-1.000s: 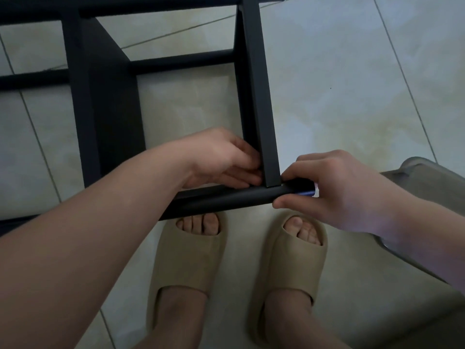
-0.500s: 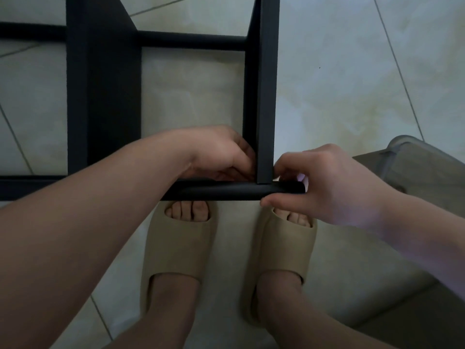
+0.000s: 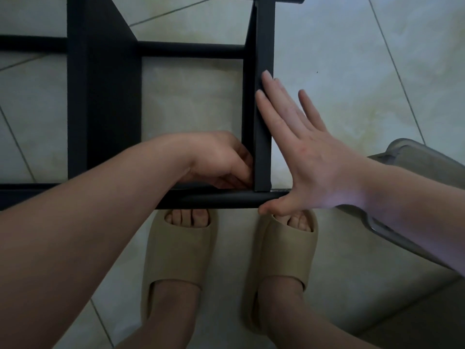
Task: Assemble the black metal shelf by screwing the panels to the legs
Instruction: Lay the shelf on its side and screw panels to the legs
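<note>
R hand (image 3: 319, 159) is now opening – fingers flat against panel (image 3: 263, 152), no longer pinching leg (image 3: 214, 197) end. L hand (image 3: 221, 159) is staying curled at inner corner, grip hidden – prob. squaring joint.

black shelf (image 3: 110, 102), beige slippers (image 3: 180, 253), pale, perhaps greenish marbled floor tiles (image 3: 352, 59).
</note>
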